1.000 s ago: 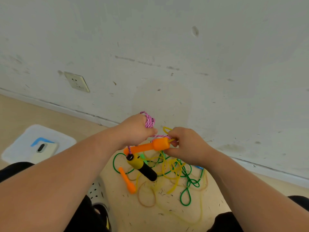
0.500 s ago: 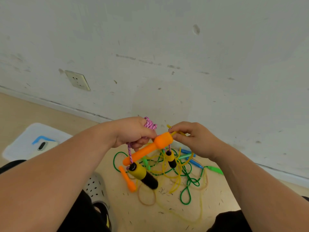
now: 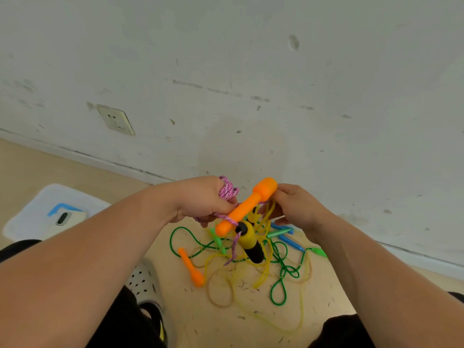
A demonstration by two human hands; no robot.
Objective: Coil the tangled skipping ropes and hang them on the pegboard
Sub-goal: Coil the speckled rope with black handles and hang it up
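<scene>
Head view: looks down at two bare hands held over a rope pile on the floor (image 3: 226, 322).
Left hand (image 3: 203, 199): curled tight round loops of pink rope (image 3: 227, 192), wound over the fingers; one loose pink end hangs down.
Right hand (image 3: 298, 209): pinches the fat end of the orange handle (image 3: 244, 207) with thumb and fingertips; yellow rope (image 3: 263, 270) strands run just under the fingers.
Orange handle: up in the air, between both hands; long way slants from the thin end, low and to the left, up to the fat end, high and to the right.
Nearer hand: right hand, touching the fat end; left hand just beside the middle, maybe touching.
Yellow and black handle (image 3: 249, 241): hangs just under the thin end, black end down.
Pink rope and thin end: crossed over each other, right at the tip.
Next move, a guess: slide the orange handle up and to the right, along its long way, to get free of the pink rope.
Floor: pale wood with little dark bits; green rope (image 3: 278, 292) and yellow rope all mixed up; second orange handle (image 3: 190, 267) lying flat at the left of the pile; blue handles (image 3: 288, 241) at the far right.
Room: white marked wall (image 3: 251, 71) close by, socket (image 3: 115, 119) low on the left; phone (image 3: 64, 218) on a white tray (image 3: 30, 212); grey shoe (image 3: 143, 280) with holes.
Pegboard: not in view.
</scene>
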